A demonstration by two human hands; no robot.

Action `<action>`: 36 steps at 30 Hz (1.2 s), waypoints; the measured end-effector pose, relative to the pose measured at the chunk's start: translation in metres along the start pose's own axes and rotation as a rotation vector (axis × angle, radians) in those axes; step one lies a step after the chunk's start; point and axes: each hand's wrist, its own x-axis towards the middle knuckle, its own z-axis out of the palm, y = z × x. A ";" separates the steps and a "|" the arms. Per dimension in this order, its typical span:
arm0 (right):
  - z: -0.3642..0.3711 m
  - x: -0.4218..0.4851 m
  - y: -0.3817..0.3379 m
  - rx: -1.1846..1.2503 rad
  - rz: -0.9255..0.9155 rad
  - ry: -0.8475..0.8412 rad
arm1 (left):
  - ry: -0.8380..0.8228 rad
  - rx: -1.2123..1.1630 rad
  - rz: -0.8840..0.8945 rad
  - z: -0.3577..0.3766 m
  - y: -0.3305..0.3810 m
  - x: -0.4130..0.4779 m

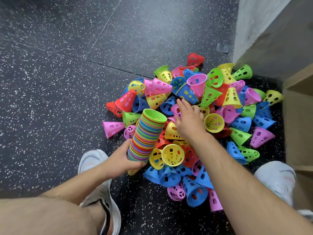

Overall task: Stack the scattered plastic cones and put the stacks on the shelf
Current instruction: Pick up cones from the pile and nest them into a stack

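A heap of loose perforated plastic cones (211, 106) in pink, blue, yellow, green and red lies on the dark speckled floor. My left hand (125, 158) grips the lower end of a tall multicoloured stack of nested cones (145, 138), tilted with its green open rim uppermost. My right hand (189, 119) reaches into the middle of the heap with fingers curled down onto a pink cone (175, 110); whether it grips that cone is hidden by the hand.
A wooden shelf unit (299, 119) stands at the right edge beside a grey wall (271, 31). My two white shoes (94, 163) (277, 177) flank the heap. The speckled rubber floor (59, 73) stretches to the left and far side.
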 end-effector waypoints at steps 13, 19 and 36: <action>-0.020 -0.009 0.003 0.452 0.016 0.199 | 0.002 -0.022 0.011 0.006 0.005 0.000; -0.047 -0.019 -0.023 0.661 -0.166 0.330 | 0.022 0.003 0.008 0.007 0.006 -0.003; -0.010 -0.032 -0.004 0.178 -0.164 -0.223 | 0.025 0.059 -0.005 0.005 -0.002 -0.007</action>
